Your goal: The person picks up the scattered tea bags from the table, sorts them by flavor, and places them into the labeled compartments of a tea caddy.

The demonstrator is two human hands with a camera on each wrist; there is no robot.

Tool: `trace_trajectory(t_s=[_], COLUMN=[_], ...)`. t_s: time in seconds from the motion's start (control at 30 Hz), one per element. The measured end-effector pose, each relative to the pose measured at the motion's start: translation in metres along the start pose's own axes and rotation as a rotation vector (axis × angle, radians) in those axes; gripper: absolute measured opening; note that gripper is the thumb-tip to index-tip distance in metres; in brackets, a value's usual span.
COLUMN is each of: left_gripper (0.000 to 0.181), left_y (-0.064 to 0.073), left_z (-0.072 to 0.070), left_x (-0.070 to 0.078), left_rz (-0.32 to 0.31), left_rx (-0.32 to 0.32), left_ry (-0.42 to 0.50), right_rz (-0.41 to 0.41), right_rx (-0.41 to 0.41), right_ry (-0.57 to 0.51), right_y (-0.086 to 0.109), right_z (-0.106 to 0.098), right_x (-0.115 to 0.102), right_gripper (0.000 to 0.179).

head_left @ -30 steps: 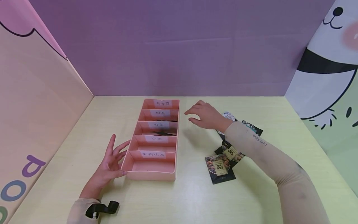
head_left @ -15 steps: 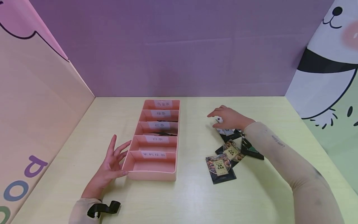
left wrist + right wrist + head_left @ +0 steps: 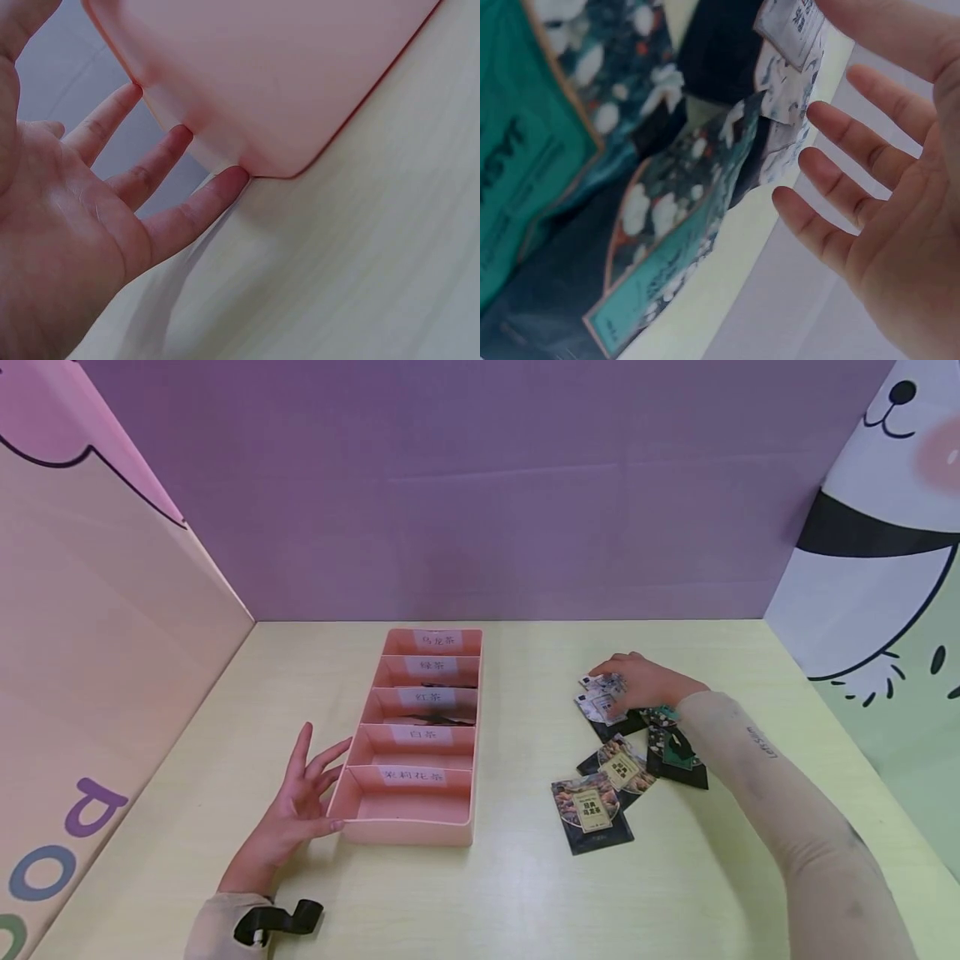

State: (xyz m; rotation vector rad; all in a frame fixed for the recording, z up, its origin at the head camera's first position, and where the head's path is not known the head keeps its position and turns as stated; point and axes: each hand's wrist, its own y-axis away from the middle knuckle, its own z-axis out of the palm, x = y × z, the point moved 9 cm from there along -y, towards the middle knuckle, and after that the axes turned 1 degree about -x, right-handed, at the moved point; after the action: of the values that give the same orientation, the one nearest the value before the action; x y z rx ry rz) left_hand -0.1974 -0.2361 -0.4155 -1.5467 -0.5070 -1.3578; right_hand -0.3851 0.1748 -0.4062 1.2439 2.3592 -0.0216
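Note:
My left hand has its fingers spread along the left side of a long pink divided box; the thumb is at its near corner. In the left wrist view, straight fingertips rest against the box's pink wall. Over at the right, my right hand reaches across a few white-patterned tea sachets. The right wrist view shows its fingers relaxed and apart, with the thumb close over a white-labelled sachet. Green-labelled jasmine tea sachets lie by the right wrist, partly under the sleeve.
Two dark sachets with yellow labels overlap nearer the front. The box's compartments carry paper labels; dark sachets lie in two of the middle ones. A purple wall borders the table at the back.
My right hand has moved right from beside the box, lowering over the white-patterned sachets and uncovering more of the green-labelled ones. The left hand and box have stayed in place.

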Motion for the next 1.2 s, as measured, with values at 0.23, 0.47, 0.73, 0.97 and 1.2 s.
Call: trace_trajectory(t_s=[0.23, 0.47, 0.73, 0.97, 1.2], left_gripper=[0.119, 0.119, 0.119, 0.12, 0.121], left_y=[0.001, 0.001, -0.001, 0.0, 0.001], left_z=[-0.001, -0.001, 0.001, 0.0, 0.0], left_x=[0.0, 0.0, 0.002, 0.001, 0.001], left_rz=[-0.007, 0.016, 0.032, 0.004, -0.016], left_rx=[0.008, -0.01, -0.021, 0.002, 0.014], left_ry=[-0.002, 0.005, 0.011, -0.009, -0.013], right_rz=[-0.007, 0.002, -0.027, 0.021, 0.04], right_rx=[0.009, 0.009, 0.037, 0.087, 0.111], right_ry=[-0.033, -0.082, -0.121, -0.159, -0.258], right_y=[0.0, -0.005, -0.008, -0.01, -0.007], right_z=[0.001, 0.001, -0.004, -0.012, -0.015], right_x=[0.005, 0.004, 0.002, 0.008, 0.005], right_gripper=[0.064, 0.047, 0.024, 0.021, 0.021])
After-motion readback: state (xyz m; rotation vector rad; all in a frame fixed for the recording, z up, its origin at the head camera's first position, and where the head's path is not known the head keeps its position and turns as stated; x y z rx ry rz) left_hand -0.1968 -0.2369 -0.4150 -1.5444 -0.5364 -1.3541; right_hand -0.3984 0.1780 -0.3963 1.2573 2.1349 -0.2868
